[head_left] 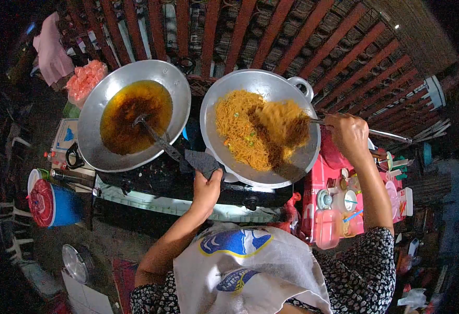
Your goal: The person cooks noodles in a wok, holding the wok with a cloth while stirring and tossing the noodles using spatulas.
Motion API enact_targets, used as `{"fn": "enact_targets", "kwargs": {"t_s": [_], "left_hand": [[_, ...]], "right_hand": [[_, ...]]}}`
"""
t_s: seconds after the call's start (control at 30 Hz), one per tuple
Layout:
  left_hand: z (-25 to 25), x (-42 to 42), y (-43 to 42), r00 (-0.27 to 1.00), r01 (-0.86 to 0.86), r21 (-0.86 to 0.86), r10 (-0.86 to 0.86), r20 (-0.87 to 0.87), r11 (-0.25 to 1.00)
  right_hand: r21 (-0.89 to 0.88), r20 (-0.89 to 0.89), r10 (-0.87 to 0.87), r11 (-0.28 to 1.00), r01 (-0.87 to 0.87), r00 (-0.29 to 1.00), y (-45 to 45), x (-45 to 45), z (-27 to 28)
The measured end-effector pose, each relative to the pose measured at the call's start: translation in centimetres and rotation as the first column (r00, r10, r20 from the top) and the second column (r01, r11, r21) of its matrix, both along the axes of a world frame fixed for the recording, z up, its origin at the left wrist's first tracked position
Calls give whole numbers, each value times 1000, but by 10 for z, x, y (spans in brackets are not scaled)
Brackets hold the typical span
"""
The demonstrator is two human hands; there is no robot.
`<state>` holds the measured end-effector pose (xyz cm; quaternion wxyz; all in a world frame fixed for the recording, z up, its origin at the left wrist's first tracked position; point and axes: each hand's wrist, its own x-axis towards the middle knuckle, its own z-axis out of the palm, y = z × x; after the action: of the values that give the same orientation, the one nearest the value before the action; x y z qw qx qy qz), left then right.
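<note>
My right hand [350, 137] is closed around the long metal handle of a spatula [389, 136], whose head is buried in noodles and cannot be made out. Fried thin noodles [248, 133] with bits of green fill the right wok [221, 89], and a lifted clump blurs at the right. My left hand [207, 189] grips a dark folded cloth [203, 162] against the front left rim of that wok. In the left wok [96, 118] lies brown oily liquid [135, 99], with a dark-handled ladle [162, 142] resting in it, its handle reaching toward the cloth.
Both woks sit on a dark stove [140, 183] before a red slatted rail [208, 36]. A bag of orange crackers [87, 78] is behind the left wok. A blue bucket [67, 205] stands left. On the right, a red-covered table [305, 222] carries jars and a pink container [327, 228].
</note>
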<state>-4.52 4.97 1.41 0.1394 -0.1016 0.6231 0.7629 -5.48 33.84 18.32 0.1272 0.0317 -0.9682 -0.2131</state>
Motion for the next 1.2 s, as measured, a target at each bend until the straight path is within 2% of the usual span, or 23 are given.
{"fn": "enact_targets", "kwargs": {"t_s": [0.1, 0.13, 0.2, 0.3, 0.33, 0.37, 0.4, 0.43, 0.47, 0.53, 0.63, 0.67, 0.73, 0.8, 0.87, 0.93, 1.0, 1.07, 1.17, 1.2], "left_hand": [[-4, -1, 0, 1000, -4, 7, 3, 14, 1000], [-2, -1, -1, 1000, 10, 6, -10, 9, 1000], [3, 0, -2, 1000, 16, -1, -16, 0, 1000], [9, 0, 0, 1000, 19, -49, -20, -19, 999], [13, -1, -1, 1000, 9, -52, -10, -19, 999], [17, -1, 0, 1000, 13, -56, -13, -10, 998], [19, -2, 1, 1000, 17, -59, -17, 0, 998], [19, -2, 2, 1000, 11, -60, -11, 0, 998], [18, -2, 1, 1000, 16, -55, -15, 19, 998], [18, -1, 1, 999, 17, -46, -15, 38, 999], [14, 0, 0, 998, 12, -58, -9, 56, 998], [11, 0, 0, 999, 17, -62, -14, 38, 998], [5, 0, 0, 1000, 19, -62, -18, 24, 998], [1, 0, 0, 1000, 8, -80, -9, -5, 997], [1, 0, -1, 1000, 15, -63, -14, 4, 998], [3, 0, 0, 1000, 19, -47, -19, 13, 999], [5, 0, 1, 1000, -13, -21, 14, 19, 1000], [5, -1, 0, 1000, 11, -32, -10, 24, 999], [7, -1, 0, 1000, 23, -53, -22, 19, 998], [8, -1, 0, 1000, 13, -63, -12, 12, 998]], "right_hand": [[84, 27, -40, 996, 38, 999, 14, -16, 4], [51, -10, 8, 999, -8, 1000, 29, -24, 0], [166, 177, -150, 979, 120, 973, 40, -51, 1], [182, 275, -138, 979, 90, 951, 63, -95, -32], [104, 359, -101, 992, 68, 928, 68, -107, -59], [-268, 287, 87, 964, -8, 954, 79, -113, -95], [-325, 440, 98, 944, 57, 893, 64, -118, -112], [-611, 319, 349, 787, -91, 881, 70, -125, -153], [-734, 375, 316, 675, 71, 871, 53, -120, -154], [-821, 401, 347, 548, 163, 848, 58, -119, -166], [-844, 358, 407, 525, 105, 840, 73, -114, -140], [-842, 360, 407, 529, 104, 840, 74, -111, -125], [-761, 416, 322, 635, 132, 850, 74, -104, -96], [-763, 400, 326, 636, 115, 856, 78, -97, -81], [-540, 441, 205, 838, 76, 874, 77, -91, -62], [-497, 453, 179, 864, 81, 873, 67, -80, -40], [-339, 405, 80, 938, 68, 911, 60, -71, -22], [-377, 402, 70, 921, 95, 913, 49, -62, 0], [-153, 291, 66, 988, -22, 954, 33, -54, 20], [-153, 292, 67, 988, -22, 954, 33, -54, 20]]}}
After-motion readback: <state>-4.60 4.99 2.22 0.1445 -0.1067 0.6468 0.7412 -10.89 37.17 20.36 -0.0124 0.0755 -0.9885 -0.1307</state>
